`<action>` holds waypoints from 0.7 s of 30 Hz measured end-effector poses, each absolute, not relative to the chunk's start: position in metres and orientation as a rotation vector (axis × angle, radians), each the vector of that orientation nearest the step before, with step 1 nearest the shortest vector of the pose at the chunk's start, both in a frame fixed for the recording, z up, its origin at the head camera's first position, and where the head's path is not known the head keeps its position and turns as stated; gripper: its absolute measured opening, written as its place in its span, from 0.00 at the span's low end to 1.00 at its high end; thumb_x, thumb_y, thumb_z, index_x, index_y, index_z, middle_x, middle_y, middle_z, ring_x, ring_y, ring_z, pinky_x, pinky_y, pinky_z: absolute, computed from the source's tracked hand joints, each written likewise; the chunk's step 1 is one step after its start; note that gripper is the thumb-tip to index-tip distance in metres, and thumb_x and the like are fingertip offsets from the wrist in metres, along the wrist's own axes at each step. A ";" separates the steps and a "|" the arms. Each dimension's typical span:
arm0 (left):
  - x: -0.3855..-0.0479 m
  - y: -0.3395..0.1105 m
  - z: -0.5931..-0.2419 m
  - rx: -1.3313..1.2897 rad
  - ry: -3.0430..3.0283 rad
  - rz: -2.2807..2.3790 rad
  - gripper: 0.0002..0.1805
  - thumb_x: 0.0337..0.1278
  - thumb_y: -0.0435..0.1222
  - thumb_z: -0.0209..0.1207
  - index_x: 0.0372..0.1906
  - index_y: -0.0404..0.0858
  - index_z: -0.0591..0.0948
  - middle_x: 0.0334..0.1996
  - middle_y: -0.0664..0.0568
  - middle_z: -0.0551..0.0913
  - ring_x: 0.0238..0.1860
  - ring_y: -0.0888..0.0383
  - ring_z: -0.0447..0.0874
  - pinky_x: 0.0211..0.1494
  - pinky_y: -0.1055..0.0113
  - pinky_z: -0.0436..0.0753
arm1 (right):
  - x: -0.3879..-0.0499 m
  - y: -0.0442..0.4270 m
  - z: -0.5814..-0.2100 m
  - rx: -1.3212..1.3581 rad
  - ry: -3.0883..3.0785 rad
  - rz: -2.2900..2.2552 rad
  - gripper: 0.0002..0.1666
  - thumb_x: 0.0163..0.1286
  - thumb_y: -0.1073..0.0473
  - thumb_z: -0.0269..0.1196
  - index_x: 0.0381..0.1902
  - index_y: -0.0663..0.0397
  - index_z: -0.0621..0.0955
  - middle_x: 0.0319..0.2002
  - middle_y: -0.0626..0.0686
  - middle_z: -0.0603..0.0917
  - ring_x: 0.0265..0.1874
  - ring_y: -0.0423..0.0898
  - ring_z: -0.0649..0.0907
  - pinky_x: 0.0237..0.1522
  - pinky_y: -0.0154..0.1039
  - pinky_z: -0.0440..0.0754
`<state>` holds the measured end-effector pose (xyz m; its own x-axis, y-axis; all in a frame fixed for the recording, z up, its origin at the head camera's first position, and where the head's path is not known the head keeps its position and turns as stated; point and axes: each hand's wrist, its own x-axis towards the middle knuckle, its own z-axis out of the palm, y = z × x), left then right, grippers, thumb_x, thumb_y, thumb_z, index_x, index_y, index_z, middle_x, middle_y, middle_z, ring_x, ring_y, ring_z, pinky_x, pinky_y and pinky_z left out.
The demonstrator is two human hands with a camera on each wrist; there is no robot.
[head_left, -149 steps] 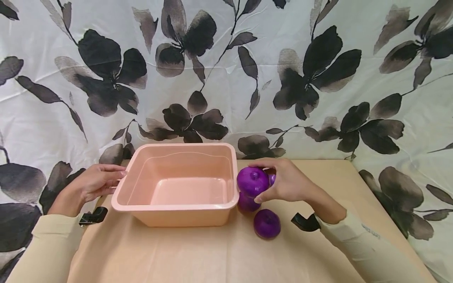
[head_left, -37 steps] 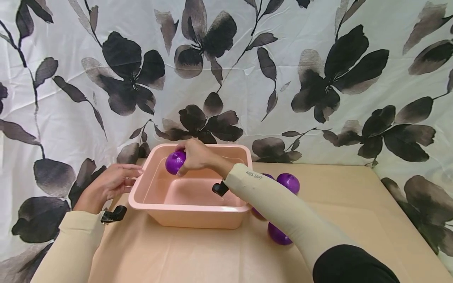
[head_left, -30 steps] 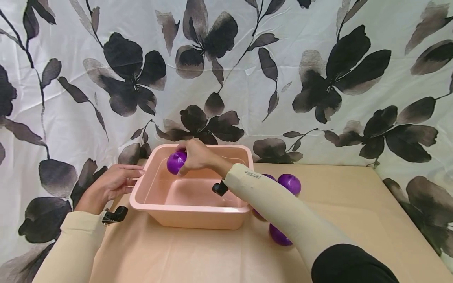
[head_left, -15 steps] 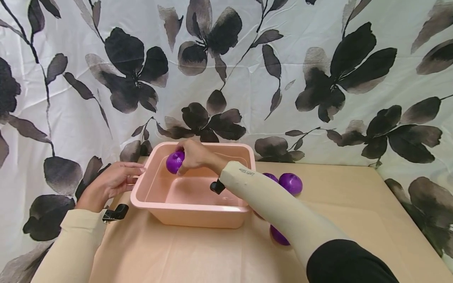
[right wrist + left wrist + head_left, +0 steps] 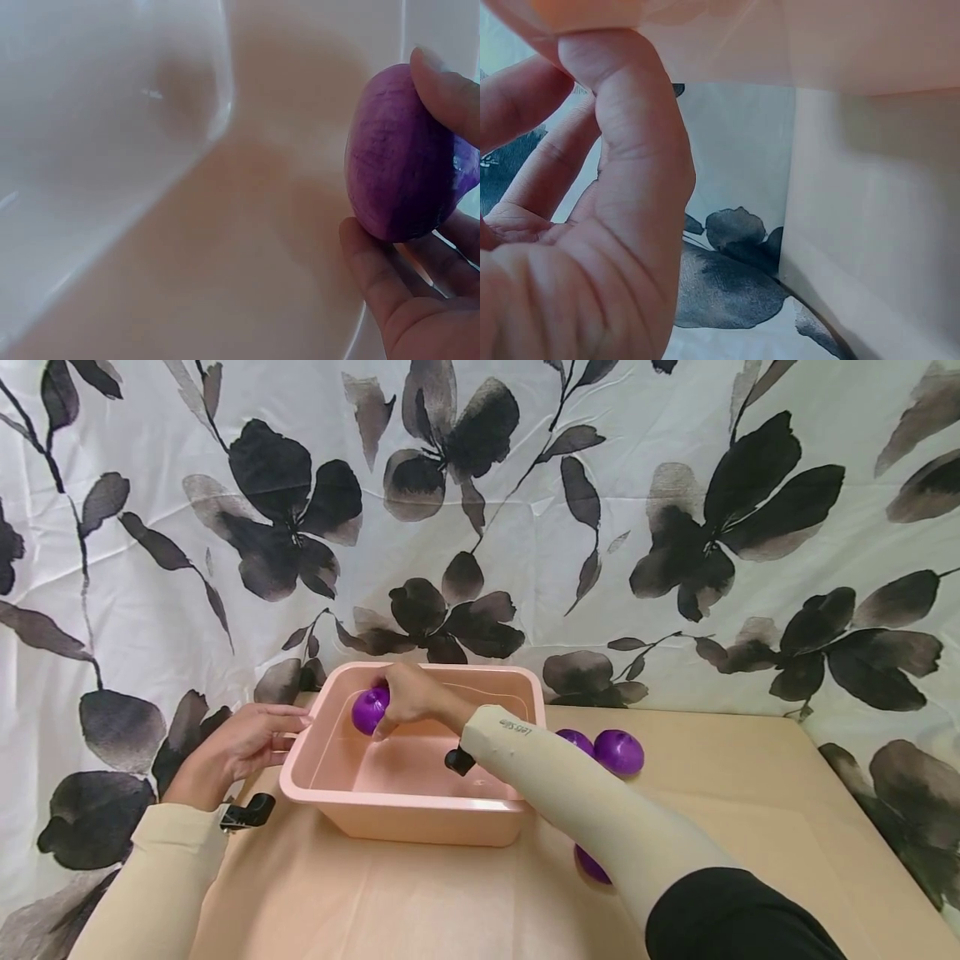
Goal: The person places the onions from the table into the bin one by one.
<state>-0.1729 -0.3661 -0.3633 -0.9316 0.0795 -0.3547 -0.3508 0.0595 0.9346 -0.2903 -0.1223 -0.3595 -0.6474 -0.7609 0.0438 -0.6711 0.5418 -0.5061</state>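
My right hand (image 5: 412,697) grips a purple onion (image 5: 370,710) inside the pink basin (image 5: 405,804), toward its back left. In the right wrist view, the thumb and fingers of my right hand (image 5: 420,277) hold the round purple onion (image 5: 401,161) above the basin's inner surface (image 5: 247,225). At the basin's left rim, my left hand (image 5: 240,747) touches it with extended fingers. The left wrist view shows my left hand (image 5: 607,202), its thumb tip against the basin's underside (image 5: 727,45).
Right of the basin, a purple onion (image 5: 618,752) sits beside a partly hidden one (image 5: 576,742) on the tan table cover (image 5: 375,893). Nearer the front, another onion (image 5: 592,864) is partly behind my right forearm. Floral cloth (image 5: 540,543) hangs behind the table.
Since five seconds ago, my right hand has carried a purple onion leftward from beside the basin into it. Over the last second it holds nearly the same place. My left hand stays at the rim.
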 end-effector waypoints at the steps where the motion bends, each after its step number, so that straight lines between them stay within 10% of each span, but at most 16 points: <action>1: -0.173 -0.366 -0.363 -0.273 2.032 1.944 0.13 0.72 0.31 0.58 0.35 0.50 0.87 0.34 0.60 0.88 0.35 0.64 0.89 0.43 0.67 0.90 | -0.290 -0.122 -0.360 -1.215 2.601 -0.723 0.41 0.43 0.50 0.87 0.55 0.57 0.85 0.49 0.53 0.90 0.46 0.45 0.84 0.51 0.32 0.82; 21: -0.174 -0.366 -0.364 -0.276 2.046 1.942 0.14 0.73 0.31 0.58 0.34 0.51 0.88 0.33 0.60 0.88 0.35 0.64 0.89 0.42 0.68 0.90 | -0.290 -0.130 -0.376 -1.178 2.613 -0.619 0.42 0.45 0.49 0.86 0.58 0.56 0.84 0.52 0.53 0.88 0.49 0.46 0.85 0.54 0.33 0.84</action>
